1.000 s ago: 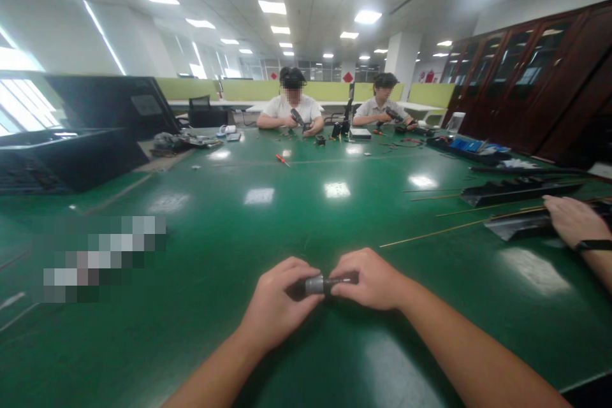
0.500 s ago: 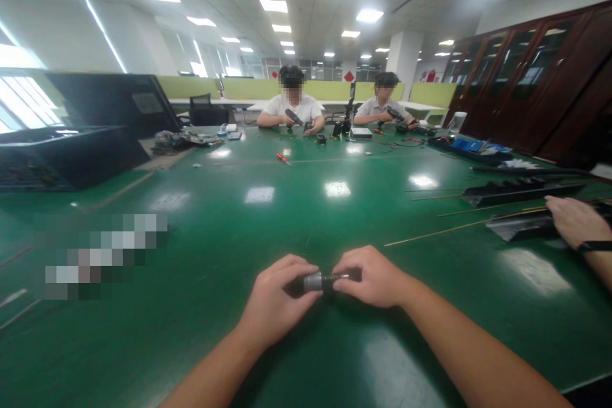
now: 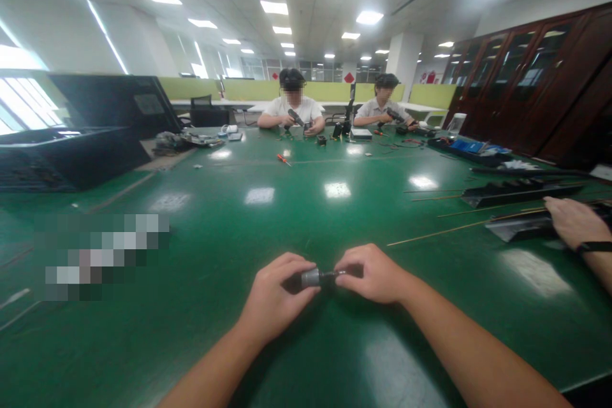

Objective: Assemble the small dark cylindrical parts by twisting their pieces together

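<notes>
You're seemingly at a fine-adjustment step over the green surface (image 3: 306, 217), left hand (image 3: 273, 296) fingers pinching the grey cylinder (image 3: 310, 277), right hand (image 3: 377, 275) pinching its thin dark end (image 3: 327, 276), next move likely needing steady, aligned grips

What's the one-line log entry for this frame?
left hand: holds grey cylindrical part; right hand: at its thin end, grip unclear; below: green table; beyond: red screwdriver; right: co-worker's hand

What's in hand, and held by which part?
A small cylindrical part: left hand pinches its thick grey end; right hand is at its thin dark end, grip unclear.
</notes>
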A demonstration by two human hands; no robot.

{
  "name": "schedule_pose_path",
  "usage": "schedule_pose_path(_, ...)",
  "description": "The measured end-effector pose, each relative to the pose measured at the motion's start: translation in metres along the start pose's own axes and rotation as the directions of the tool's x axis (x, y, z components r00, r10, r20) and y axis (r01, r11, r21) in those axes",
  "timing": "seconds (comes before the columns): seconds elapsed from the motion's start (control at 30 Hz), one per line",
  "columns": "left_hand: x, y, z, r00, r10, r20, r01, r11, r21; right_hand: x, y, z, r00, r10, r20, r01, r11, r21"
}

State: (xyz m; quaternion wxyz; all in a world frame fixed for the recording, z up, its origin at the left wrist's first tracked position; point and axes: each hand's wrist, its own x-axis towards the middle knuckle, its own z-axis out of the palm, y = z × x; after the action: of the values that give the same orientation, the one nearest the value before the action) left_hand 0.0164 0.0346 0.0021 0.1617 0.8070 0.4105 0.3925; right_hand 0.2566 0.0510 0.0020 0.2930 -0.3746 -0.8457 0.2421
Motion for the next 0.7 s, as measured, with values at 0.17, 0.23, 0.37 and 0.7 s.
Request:
schedule_pose_path(0.17,0.001,0.0,0.001,1.0,0.002,-0.006,-0.002,1.0,-0.003,0.0,0.0,-0.001,1.0,0.013,0.0,-0.013,1.0,0.01)
schedule_pose_path(0.23,0.001,-0.001,0.0,1.0,-0.001,-0.004,0.001,1.0,0.004,0.0,0.001,-0.002,1.0,0.018,-0.004,-0.018,1.0,0.012)
schedule_pose_path(0.37,0.001,-0.004,-0.001,1.0,-0.016,-0.004,0.016,1.0,0.015,0.001,0.004,-0.003,1.0,0.027,-0.01,-0.027,1.0,0.015)
schedule_pose_path(0.7,0.002,-0.007,0.0,0.996,-0.09,0.028,0.09,0.996,0.002,0.001,0.01,-0.001,0.998,0.058,-0.01,-0.058,0.998,0.028)
